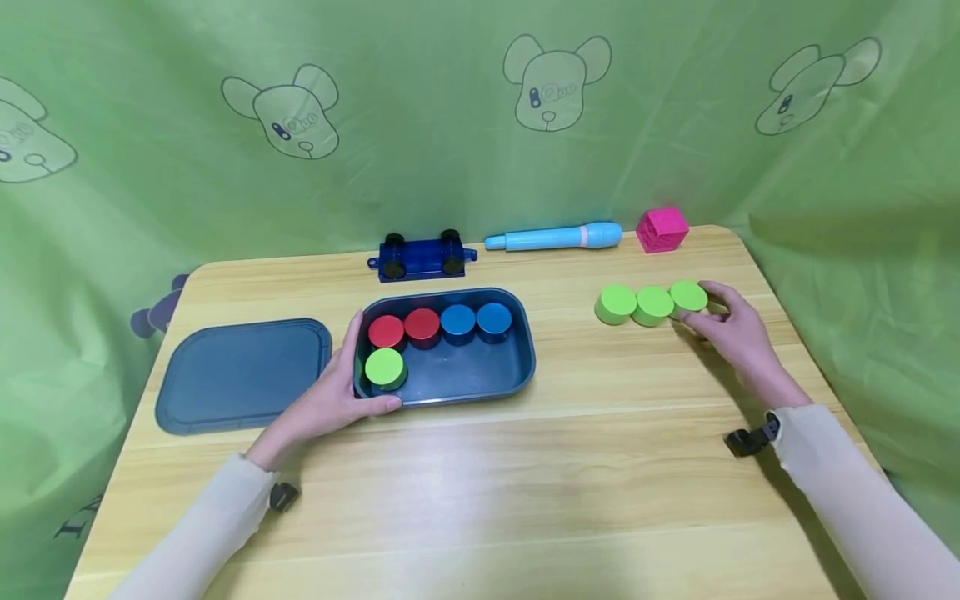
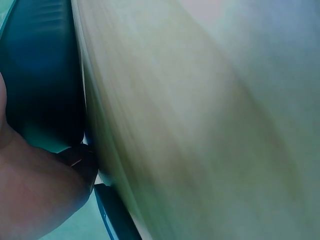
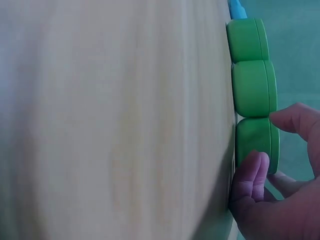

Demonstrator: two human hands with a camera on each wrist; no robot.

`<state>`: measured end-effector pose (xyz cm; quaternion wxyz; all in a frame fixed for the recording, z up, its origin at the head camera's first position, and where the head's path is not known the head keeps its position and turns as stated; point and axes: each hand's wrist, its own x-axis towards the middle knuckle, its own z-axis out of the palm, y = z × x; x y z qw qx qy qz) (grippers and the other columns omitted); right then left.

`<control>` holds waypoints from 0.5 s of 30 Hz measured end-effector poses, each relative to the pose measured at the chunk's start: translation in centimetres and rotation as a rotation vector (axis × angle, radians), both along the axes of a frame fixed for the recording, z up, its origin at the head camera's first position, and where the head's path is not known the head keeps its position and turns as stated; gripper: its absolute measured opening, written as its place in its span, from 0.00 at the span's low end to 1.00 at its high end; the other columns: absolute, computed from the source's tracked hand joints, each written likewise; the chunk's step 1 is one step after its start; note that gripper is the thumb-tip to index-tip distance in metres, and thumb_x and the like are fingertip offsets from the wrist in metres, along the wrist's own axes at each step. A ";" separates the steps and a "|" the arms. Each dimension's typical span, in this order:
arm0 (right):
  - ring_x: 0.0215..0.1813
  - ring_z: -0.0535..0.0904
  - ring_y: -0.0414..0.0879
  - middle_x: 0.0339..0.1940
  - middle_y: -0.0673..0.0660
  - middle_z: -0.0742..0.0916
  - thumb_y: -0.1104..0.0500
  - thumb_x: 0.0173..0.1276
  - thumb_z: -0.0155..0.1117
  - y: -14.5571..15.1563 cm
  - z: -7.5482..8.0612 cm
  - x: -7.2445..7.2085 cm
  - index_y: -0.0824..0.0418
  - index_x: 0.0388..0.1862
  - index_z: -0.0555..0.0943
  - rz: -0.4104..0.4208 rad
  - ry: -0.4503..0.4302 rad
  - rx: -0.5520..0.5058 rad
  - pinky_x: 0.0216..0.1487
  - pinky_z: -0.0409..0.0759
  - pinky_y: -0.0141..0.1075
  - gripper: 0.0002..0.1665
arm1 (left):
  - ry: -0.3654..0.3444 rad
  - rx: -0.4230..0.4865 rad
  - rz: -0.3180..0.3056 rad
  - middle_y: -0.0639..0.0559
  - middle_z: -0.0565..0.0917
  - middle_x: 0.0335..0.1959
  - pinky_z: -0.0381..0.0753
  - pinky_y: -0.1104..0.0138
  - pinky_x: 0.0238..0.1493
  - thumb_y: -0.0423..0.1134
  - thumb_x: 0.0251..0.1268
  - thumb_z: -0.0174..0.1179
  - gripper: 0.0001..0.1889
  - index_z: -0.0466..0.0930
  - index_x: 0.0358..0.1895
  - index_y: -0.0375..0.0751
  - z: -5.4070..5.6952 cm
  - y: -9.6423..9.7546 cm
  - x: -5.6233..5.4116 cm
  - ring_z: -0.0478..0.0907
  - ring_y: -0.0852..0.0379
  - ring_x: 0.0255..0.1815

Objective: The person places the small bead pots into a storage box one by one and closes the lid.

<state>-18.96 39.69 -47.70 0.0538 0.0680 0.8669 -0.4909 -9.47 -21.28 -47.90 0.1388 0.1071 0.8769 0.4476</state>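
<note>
My left hand (image 1: 335, 402) grips the left end of a dark blue-grey tray (image 1: 468, 371), thumb along its front wall and fingers along its left side. Inside stand two red round blocks (image 1: 422, 326) and two blue ones (image 1: 458, 322) in a back row, with a green round block (image 1: 386, 367) at front left. On the right, three green round blocks (image 1: 653, 305) form a row on the table. My right hand (image 1: 741, 335) pinches the rightmost green block (image 3: 254, 139) between thumb and fingers; it touches its neighbour (image 3: 252, 89).
A flat blue-grey lid (image 1: 243, 375) lies left of the tray. Along the table's back edge are a dark blue wheeled toy base (image 1: 422, 258), a light blue pen-like stick (image 1: 551, 238) and a pink cube (image 1: 662, 230). Behind hangs a green curtain (image 1: 420, 167).
</note>
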 end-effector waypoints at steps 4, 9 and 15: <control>0.46 0.78 0.32 0.80 0.70 0.69 0.50 0.81 0.72 0.2 -0.1 -0.4 0.61 0.90 0.57 -0.001 -0.015 0.000 0.44 0.82 0.25 0.51 | -0.004 -0.003 0.002 0.47 0.38 0.92 0.54 0.23 0.74 0.56 0.64 0.81 0.73 0.22 0.90 0.59 -0.1 -0.1 0.1 0.41 0.34 0.89; 0.44 0.80 0.33 0.70 0.56 0.76 0.50 0.78 0.75 0.1 -0.1 -0.5 0.63 0.87 0.63 -0.031 -0.001 -0.005 0.42 0.82 0.26 0.48 | 0.001 0.008 0.003 0.48 0.39 0.92 0.53 0.24 0.75 0.58 0.63 0.81 0.73 0.23 0.91 0.58 -0.1 -0.1 0.1 0.41 0.35 0.89; 0.43 0.80 0.34 0.58 0.45 0.78 0.52 0.76 0.78 0.0 -0.2 -0.2 0.58 0.76 0.70 -0.099 0.012 -0.041 0.44 0.84 0.24 0.38 | 0.004 0.004 -0.004 0.47 0.39 0.92 0.52 0.23 0.74 0.58 0.63 0.81 0.74 0.22 0.90 0.59 -0.1 -0.1 0.0 0.41 0.34 0.89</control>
